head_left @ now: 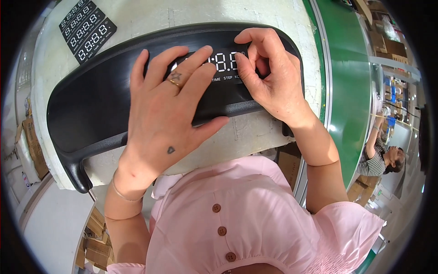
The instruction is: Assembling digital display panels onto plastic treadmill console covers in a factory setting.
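A long black plastic console panel [93,102], curved and with an arm at each end, lies across the table before me. A black display label [223,78] with white digit shapes lies on its right half. My left hand [166,100] rests over the label's left part with its fingers spread, hiding some of the digits. At the label's right end is my right hand [273,75], its fingers bent. The thumb tip touches the label near the last digit, and the index fingertip is a little above it. A gap shows between the two tips.
Several similar black display labels [86,29] lie fanned out at the far left of the pale table [191,11]. Beyond the table's right edge is a green surface [349,91]. Farther right a person in a striped top [372,157] works near cartons. More cardboard boxes [98,249] are at lower left.
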### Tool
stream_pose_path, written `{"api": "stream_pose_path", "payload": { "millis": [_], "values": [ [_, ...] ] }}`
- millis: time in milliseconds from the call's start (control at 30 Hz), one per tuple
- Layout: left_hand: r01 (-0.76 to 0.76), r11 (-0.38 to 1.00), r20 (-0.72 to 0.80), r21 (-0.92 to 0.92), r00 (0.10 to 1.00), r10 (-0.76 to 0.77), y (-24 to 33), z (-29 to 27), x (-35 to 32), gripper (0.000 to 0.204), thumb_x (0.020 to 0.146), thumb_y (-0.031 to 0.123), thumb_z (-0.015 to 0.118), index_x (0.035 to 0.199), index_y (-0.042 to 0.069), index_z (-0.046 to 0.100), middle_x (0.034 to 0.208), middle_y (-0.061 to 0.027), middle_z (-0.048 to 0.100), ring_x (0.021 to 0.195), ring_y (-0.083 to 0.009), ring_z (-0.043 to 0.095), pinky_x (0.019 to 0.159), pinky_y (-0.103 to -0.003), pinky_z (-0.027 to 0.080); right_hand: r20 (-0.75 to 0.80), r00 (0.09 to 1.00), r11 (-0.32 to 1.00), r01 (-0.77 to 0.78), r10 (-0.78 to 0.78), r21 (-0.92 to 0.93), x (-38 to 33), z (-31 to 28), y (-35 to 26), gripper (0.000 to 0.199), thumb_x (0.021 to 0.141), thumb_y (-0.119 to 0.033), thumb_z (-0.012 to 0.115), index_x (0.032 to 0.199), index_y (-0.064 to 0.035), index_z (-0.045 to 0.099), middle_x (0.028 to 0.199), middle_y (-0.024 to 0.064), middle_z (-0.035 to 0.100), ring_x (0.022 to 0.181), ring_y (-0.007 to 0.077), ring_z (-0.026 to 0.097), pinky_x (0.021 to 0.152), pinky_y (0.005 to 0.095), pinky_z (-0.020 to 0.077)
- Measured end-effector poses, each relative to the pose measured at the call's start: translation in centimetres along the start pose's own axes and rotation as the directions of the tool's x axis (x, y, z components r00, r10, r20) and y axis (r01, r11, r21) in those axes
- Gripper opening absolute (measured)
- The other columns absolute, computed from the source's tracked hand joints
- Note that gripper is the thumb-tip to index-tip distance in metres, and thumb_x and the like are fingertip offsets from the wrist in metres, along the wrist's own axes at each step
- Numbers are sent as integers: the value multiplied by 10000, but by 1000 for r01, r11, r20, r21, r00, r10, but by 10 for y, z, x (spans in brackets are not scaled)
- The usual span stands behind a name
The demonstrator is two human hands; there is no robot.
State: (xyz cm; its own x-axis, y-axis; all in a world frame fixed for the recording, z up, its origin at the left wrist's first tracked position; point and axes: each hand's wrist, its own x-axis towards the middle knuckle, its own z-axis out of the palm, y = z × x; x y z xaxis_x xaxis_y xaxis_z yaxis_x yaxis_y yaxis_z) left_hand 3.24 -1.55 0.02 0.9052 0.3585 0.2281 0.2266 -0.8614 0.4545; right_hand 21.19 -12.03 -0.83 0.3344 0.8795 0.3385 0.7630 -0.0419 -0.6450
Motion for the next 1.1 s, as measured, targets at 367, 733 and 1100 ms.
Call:
{"api": "stream_pose_path", "payload": {
  "millis": [367,733,1100],
  "values": [
    [-64,997,-19,31,998,65,6,13,6,656,614,360,838,1172,91,624,1357,-22,564,1236,-278,486,1091,-501,289,-21,999,994,24,-26,-103,-2,0,1,314,789,3,625,1084,-60,541,606,57,508,573,252,570,532,364,450],
    [-60,995,-6,77,998,61,5,13,9,658,601,428,837,1127,82,646,1330,-30,584,1217,-277,514,1072,-489,307,-2,1000,998,5,-5,-67,-2,0,1,335,779,17,622,1091,-65,530,574,63,514,564,270,586,489,373,439],
    [-55,994,-2,90,998,55,6,13,10,650,602,458,835,1106,89,656,1309,-38,599,1201,-278,523,1063,-503,313,-12,1000,994,-27,26,-104,-4,-2,-4,323,797,62,637,1090,-56,566,606,23,437,488,150,463,476,284,383]
  ]
}}
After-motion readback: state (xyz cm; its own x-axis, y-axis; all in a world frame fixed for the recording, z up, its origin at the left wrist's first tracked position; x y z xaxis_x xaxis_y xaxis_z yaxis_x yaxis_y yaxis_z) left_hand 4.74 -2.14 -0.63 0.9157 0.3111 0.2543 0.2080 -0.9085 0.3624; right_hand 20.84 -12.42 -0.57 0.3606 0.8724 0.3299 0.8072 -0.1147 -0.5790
